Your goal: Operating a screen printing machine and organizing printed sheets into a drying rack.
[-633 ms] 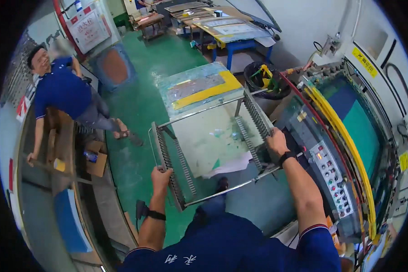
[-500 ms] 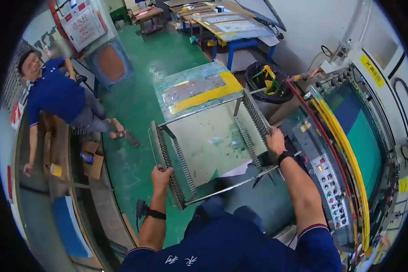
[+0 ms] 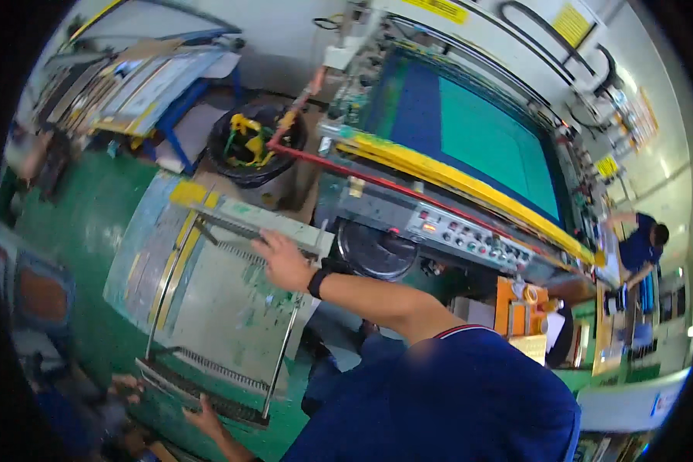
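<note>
Both hands, left hand (image 3: 205, 418) and right hand (image 3: 282, 262), are clamped on the metal rack frame (image 3: 208, 323), seemingly mid-carry above the green floor (image 3: 77, 231), not set down yet.

The green painted floor (image 3: 85, 231) fills the left and lower part of the frame, and a pale, paint-flecked sheet (image 3: 142, 254) with yellow strips along one edge lies flat on it at centre left. At the upper left a blue-legged surface (image 3: 142, 73) stands on the floor, carrying a spread of flat boards and papers, and just right of it a black bin (image 3: 256, 146) with yellow scraps inside also rests on the floor. A framed orange panel (image 3: 40, 296) lies on the floor at the far left edge.
</note>
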`<state>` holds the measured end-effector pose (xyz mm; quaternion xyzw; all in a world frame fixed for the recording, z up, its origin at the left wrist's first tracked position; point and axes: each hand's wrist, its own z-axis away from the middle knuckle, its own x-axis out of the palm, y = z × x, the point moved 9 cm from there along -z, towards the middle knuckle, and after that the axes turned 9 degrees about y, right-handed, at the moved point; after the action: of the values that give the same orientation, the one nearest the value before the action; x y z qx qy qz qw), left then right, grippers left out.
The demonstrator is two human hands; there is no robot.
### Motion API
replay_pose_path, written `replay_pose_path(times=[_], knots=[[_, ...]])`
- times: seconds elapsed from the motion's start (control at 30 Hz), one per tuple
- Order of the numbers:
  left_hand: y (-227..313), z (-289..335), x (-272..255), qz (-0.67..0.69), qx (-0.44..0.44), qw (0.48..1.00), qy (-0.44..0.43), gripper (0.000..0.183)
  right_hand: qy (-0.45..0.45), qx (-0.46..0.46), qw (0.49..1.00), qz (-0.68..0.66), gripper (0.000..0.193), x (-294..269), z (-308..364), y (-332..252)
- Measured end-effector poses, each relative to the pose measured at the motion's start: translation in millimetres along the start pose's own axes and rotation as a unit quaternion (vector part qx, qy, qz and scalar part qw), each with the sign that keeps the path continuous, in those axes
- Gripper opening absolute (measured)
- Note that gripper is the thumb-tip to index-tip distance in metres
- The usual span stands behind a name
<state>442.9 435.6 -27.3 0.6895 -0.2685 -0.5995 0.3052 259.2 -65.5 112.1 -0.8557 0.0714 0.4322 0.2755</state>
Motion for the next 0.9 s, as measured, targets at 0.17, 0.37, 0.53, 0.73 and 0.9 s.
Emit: replay_pose_path(times=[0.17, 0.37, 0.53, 0.73, 0.9], knots=[[151, 22, 22, 0.005, 0.223, 0.975, -0.009, 0.050, -0.095, 0.055, 0.979, -0.170, 0.038, -81, 71, 28], [263, 157, 151, 0.213, 0.033, 0.884, -0.415, 0.036, -0.085, 0.111, 0.975, -0.171, 0.031, -159, 155, 76], [262, 252, 195, 0.163, 0.117, 0.846, -0.494, 0.029, -0.082, 0.197, 0.959, -0.188, 0.029, -216, 201, 98], [352, 401, 224, 0.013, 0.236, 0.776, -0.584, 0.038, 0.029, 0.309, 0.927, -0.210, 0.022, -309, 311, 193], [289, 410, 209, 0.123, 0.136, 0.827, -0.531, 0.028, -0.075, 0.305, 0.917, -0.245, 0.023, -327, 305, 197]])
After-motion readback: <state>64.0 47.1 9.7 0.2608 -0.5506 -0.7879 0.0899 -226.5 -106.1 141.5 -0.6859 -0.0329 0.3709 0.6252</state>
